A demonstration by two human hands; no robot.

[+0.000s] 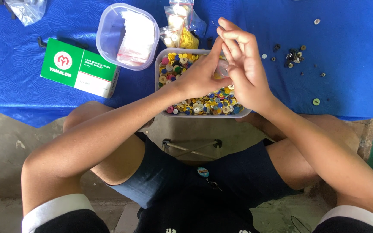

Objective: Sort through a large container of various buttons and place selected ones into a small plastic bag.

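Observation:
A white rectangular tub full of small colourful buttons stands at the near edge of the blue cloth-covered table. Both my hands hover over it and meet. My left hand reaches in from the left, with its fingers pinched against a small clear plastic bag. Opposite it, my right hand grips the same bag from the right, its fingers raised and curled above it. Most of the bag is hidden between the hands.
A green and white box lies at the left. Beside it a clear tub holds small plastic bags. Bags of sorted buttons sit behind the white tub. Loose dark buttons are scattered at the right.

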